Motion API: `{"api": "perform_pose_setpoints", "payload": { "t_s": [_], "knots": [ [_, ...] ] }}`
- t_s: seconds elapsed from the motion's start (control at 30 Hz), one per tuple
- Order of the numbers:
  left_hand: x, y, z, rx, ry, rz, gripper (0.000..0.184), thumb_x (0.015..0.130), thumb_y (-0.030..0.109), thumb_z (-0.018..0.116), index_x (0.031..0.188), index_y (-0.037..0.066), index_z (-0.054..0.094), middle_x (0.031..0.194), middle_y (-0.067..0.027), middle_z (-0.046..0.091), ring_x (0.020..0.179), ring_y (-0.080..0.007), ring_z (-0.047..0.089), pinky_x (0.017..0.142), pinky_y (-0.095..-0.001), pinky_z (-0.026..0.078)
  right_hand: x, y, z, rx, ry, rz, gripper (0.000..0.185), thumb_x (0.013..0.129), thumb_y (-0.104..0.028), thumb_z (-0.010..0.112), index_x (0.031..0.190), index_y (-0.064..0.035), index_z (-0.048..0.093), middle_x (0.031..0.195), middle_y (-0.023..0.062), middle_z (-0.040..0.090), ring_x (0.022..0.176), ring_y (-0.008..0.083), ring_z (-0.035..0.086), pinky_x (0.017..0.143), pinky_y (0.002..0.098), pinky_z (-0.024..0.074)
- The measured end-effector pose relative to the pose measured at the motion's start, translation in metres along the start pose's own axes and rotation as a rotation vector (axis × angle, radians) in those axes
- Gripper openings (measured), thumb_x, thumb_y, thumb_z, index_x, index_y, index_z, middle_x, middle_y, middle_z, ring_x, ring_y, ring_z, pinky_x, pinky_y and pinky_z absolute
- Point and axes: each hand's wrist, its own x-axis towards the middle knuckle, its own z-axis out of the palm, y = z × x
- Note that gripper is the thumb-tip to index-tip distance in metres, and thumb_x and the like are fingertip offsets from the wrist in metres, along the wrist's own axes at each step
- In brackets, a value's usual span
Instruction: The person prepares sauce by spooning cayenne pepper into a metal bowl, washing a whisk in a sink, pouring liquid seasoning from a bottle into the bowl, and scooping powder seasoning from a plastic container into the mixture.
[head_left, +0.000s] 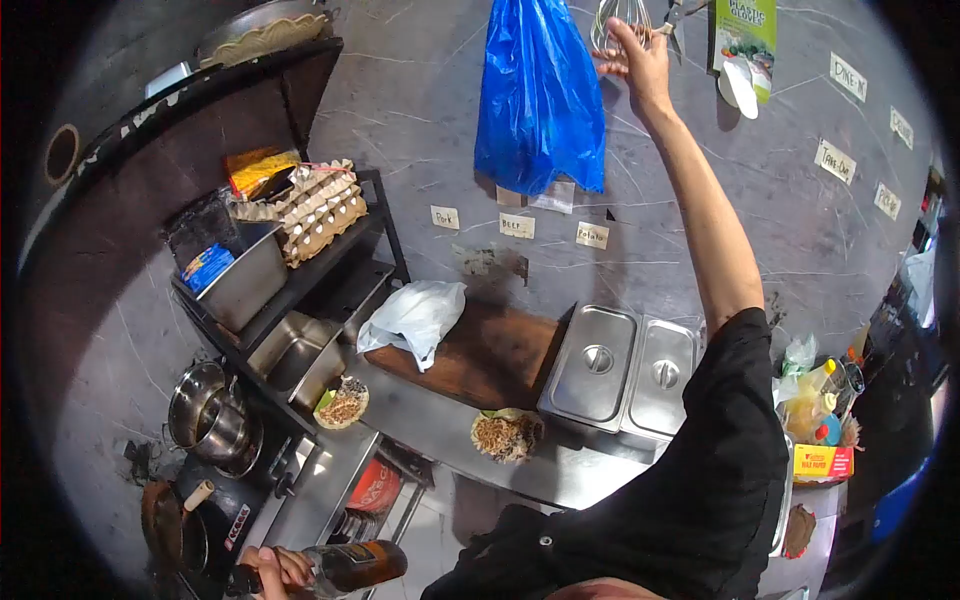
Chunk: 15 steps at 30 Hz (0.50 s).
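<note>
Raised at the top of the view, my right hand is at a wire whisk hanging on the wall, its fingers apart in front of the wires. Scissors hang just right of it, and a blue plastic bag hangs to the left. At the bottom left, my left hand is wrapped round the neck of a dark glass bottle, which lies nearly level. Two flat rounds with shredded topping, one at the counter's left end and one near its middle, rest on the metal counter.
A white plastic bag sits on a wooden board. Lidded steel pans stand to its right. Egg trays fill the left shelf above steel pots. Bottles and a wax paper box stand at right.
</note>
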Motion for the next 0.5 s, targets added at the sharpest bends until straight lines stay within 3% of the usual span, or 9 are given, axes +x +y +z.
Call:
{"api": "perform_pose_setpoints", "payload": {
  "t_s": [0.1,0.13,0.2,0.23,0.3,0.37,0.4,0.5],
  "knots": [
    [-0.005,0.001,0.002,0.002,0.005,0.035,0.028,0.093,0.007,0.052,0.065,0.01,0.051,0.056,-0.0032,0.049,0.048,-0.0138,0.042,0.048,-0.034,0.038,-0.006,-0.025,0.027,-0.057,0.024,-0.037,0.042,0.088,-0.034,0.063,0.111,-0.0003,0.054,0.098,0.0138,0.06,0.084,0.0265,0.068,0.062,0.0402,0.0593],
    [-0.007,0.001,0.001,0.005,0.007,0.047,0.028,0.093,0.006,0.052,0.065,0.01,0.052,0.056,-0.0029,0.049,0.048,-0.0136,0.042,0.048,-0.0344,0.038,-0.005,-0.029,0.027,0.085,0.031,0.088,0.048,0.085,-0.021,0.064,0.124,-0.0039,0.042,0.11,0.0187,0.058,0.09,0.034,0.064,0.055,0.0429,0.056],
    [-0.007,-0.009,-0.012,-0.039,-0.057,0.097,0.026,0.094,0.007,0.052,0.069,0.012,0.053,0.056,-0.0016,0.047,0.046,-0.0132,0.039,0.048,-0.0351,0.038,-0.009,-0.031,0.033,0.17,0.043,0.059,0.045,0.085,-0.022,0.064,0.122,-0.0069,0.044,0.108,0.0145,0.057,0.089,0.0304,0.064,0.048,0.0373,0.0548],
    [-0.01,-0.016,-0.014,-0.042,0.093,0.049,0.027,0.094,0.006,0.052,0.068,0.012,0.051,0.055,-0.0015,0.046,0.045,-0.0133,0.038,0.047,-0.0345,0.037,-0.012,-0.035,0.036,0.21,0.052,0.043,0.044,0.085,-0.022,0.065,0.121,-0.0084,0.045,0.107,0.0125,0.057,0.088,0.0286,0.064,0.044,0.0345,0.0542],
    [-0.014,-0.025,-0.015,-0.053,0.387,-0.043,0.028,0.094,0.006,0.052,0.067,0.013,0.049,0.053,-0.0013,0.044,0.042,-0.0134,0.036,0.045,-0.0333,0.035,-0.013,-0.045,0.04,0.304,0.054,0.078,0.045,0.084,-0.036,0.063,0.118,-0.0097,0.049,0.108,0.0121,0.057,0.087,0.0288,0.064,0.056,0.0445,0.0553],
    [-0.017,-0.017,-0.009,-0.088,0.385,-0.014,0.026,0.093,0.005,0.053,0.068,0.012,0.049,0.052,-0.0014,0.044,0.042,-0.0143,0.036,0.045,-0.0332,0.035,-0.011,-0.065,0.037,0.461,-0.007,0.213,0.047,0.084,-0.044,0.061,0.117,-0.0113,0.051,0.107,0.0113,0.058,0.085,0.0287,0.063,0.062,0.0489,0.0544],
    [-0.019,-0.014,-0.008,-0.104,0.385,0.001,0.025,0.092,0.005,0.054,0.068,0.012,0.049,0.052,-0.0015,0.044,0.042,-0.0147,0.036,0.045,-0.0331,0.035,-0.005,-0.068,0.036,0.466,-0.02,0.241,0.047,0.083,-0.053,0.057,0.108,-0.0129,0.057,0.098,0.0079,0.062,0.083,0.0259,0.063,0.068,0.0514,0.0524],
    [-0.021,-0.031,-0.046,-0.096,0.042,0.107,0.012,0.091,0.005,0.055,0.081,0.011,0.055,0.057,-0.0024,0.048,0.046,-0.017,0.041,0.048,-0.0364,0.038,0.022,-0.053,0.021,0.386,-0.084,0.259,0.042,0.083,-0.052,0.058,0.099,-0.0127,0.059,0.087,0.0044,0.063,0.08,0.0219,0.063,0.067,0.0461,0.0537]
  ]
}}
